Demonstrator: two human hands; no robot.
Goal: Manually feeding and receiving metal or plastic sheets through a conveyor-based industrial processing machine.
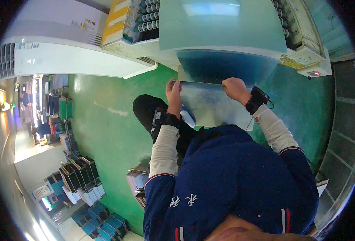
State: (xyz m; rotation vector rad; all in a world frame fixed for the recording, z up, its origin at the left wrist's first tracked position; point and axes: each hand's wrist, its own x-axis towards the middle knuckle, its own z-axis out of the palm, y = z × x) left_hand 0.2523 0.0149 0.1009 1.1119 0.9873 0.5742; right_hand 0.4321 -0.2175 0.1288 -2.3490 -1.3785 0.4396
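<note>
A thin, greyish, slightly shiny sheet (209, 102) is held in front of my body, its dark upper edge running between my two hands. My left hand (173, 95) is closed, pinching the sheet at its left upper corner. Farther right, my right hand (236, 90) has its fingers bent over the same edge and closed on it. Just beyond the sheet, a dark blue glossy panel (229, 66) slopes down from the front of a roller machine. I cannot tell the sheet's material. Both wrists carry black straps with small devices.
On the machine's white rollers (147, 26) lies a wide pale green panel (221, 30). A white cabinet-like unit (77, 60) stands at the left. Racks of dark panels (79, 174) and a small stack (137, 180) stand on the green floor (105, 132). A grey frame (344, 116) is at the right.
</note>
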